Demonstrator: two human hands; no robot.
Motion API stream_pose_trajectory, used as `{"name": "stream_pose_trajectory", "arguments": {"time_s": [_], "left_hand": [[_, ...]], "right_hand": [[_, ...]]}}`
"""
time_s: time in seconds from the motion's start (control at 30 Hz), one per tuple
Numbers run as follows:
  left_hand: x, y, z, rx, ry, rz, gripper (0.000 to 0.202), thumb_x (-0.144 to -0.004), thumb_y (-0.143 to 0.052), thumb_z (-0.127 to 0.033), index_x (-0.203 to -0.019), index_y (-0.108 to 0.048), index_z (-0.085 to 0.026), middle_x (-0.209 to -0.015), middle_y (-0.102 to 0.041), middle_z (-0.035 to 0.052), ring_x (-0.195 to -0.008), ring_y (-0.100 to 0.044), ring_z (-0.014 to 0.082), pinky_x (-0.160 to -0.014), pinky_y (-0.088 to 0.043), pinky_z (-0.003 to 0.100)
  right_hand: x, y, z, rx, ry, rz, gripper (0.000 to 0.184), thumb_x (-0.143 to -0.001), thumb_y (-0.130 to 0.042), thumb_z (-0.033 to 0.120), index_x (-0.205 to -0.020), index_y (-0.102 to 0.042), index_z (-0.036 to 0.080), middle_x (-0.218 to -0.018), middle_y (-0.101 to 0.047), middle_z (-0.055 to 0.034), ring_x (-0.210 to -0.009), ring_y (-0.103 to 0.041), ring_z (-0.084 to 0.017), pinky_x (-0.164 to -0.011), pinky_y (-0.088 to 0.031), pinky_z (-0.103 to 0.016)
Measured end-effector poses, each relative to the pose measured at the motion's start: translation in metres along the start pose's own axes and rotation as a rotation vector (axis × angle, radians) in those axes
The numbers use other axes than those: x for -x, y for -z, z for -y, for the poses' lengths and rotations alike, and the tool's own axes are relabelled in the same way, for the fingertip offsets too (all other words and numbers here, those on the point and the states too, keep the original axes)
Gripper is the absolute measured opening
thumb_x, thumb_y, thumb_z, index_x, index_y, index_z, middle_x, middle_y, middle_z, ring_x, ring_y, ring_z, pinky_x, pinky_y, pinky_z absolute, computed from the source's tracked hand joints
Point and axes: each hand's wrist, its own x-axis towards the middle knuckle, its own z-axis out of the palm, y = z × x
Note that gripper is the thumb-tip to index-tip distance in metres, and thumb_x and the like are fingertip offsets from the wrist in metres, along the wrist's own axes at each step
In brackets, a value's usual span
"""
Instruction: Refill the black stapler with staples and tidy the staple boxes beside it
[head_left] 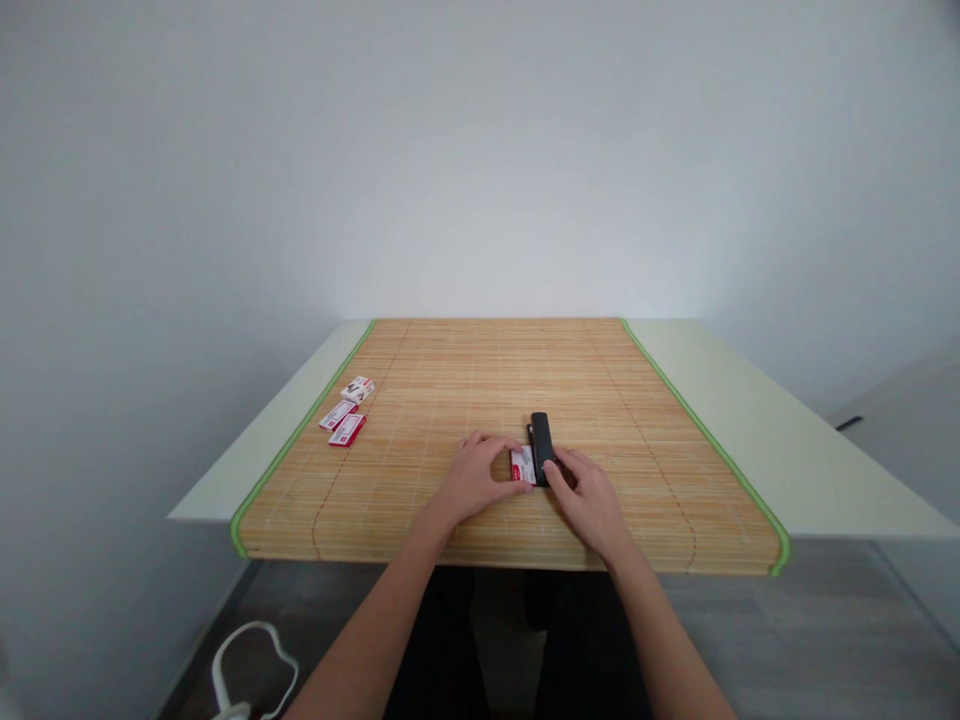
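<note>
A black stapler [540, 445] lies lengthwise near the front middle of the bamboo mat. My right hand [591, 500] grips its near end, thumb on top and fingers along the right side. Against the stapler's left side is a small red-and-white box [523, 466], partly covered by fingers. My left hand [480, 475] holds this box, fingertips at its far edge and thumb at its near edge. Whether the box touches the stapler, I cannot tell.
The bamboo mat [480, 370] with green edging covers the middle of a white table [750, 420]. At its left lie two flat red-and-white packs [347, 430] and a white printed box [358, 389]. A white cable [255, 628] hangs at lower left. A wall stands behind.
</note>
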Motion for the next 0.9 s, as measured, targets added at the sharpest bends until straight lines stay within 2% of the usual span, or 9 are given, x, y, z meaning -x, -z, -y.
{"name": "stream_pose_trajectory", "arguments": {"time_s": [0.17,0.57,0.7,0.8,0.9], "left_hand": [[0.0,-0.001,0.0,-0.007,-0.007,-0.002,0.053,-0.075,-0.085,-0.05,-0.122,-0.066,-0.032,-0.125,-0.069,0.001,-0.12,-0.055,0.0269,-0.106,-0.04,0.044],[0.0,0.001,-0.003,0.005,-0.015,-0.007,0.052,-0.075,-0.085,-0.049,-0.121,-0.066,-0.031,-0.122,-0.07,0.0008,-0.118,-0.055,0.0266,-0.105,-0.041,0.042],[0.004,0.002,-0.007,0.028,-0.017,0.0,0.063,-0.072,-0.086,-0.053,-0.127,-0.064,-0.032,-0.128,-0.068,0.0028,-0.123,-0.054,0.0286,-0.108,-0.042,0.045],[0.014,0.016,0.001,0.021,-0.008,-0.079,0.067,-0.08,-0.079,-0.054,-0.139,-0.056,-0.033,-0.142,-0.059,0.0034,-0.132,-0.05,0.0271,-0.114,-0.038,0.045],[0.029,0.052,0.028,-0.117,0.139,-0.298,0.047,-0.094,-0.063,-0.048,-0.136,-0.057,-0.028,-0.14,-0.059,0.0062,-0.132,-0.05,0.0258,-0.116,-0.036,0.044]], "right_hand": [[0.0,0.001,0.002,-0.028,0.008,0.001,0.035,-0.101,-0.047,0.046,-0.108,-0.073,0.022,-0.099,-0.073,-0.0082,-0.09,-0.065,-0.024,-0.085,-0.051,-0.038],[-0.001,0.001,0.002,-0.064,-0.027,0.003,0.04,-0.099,-0.049,0.048,-0.113,-0.075,0.022,-0.099,-0.076,-0.0091,-0.087,-0.067,-0.024,-0.082,-0.053,-0.038],[-0.006,0.015,-0.01,-0.103,-0.097,0.023,0.046,-0.098,-0.048,0.053,-0.122,-0.073,0.022,-0.104,-0.077,-0.0095,-0.089,-0.069,-0.025,-0.085,-0.053,-0.04],[-0.011,0.036,-0.034,-0.056,-0.17,-0.072,0.051,-0.097,-0.047,0.056,-0.126,-0.07,0.021,-0.102,-0.077,-0.0106,-0.09,-0.069,-0.026,-0.087,-0.053,-0.042],[-0.013,0.053,-0.058,-0.014,-0.219,-0.182,0.053,-0.097,-0.044,0.057,-0.122,-0.072,0.02,-0.109,-0.076,-0.0124,-0.096,-0.068,-0.028,-0.09,-0.052,-0.044]]}}
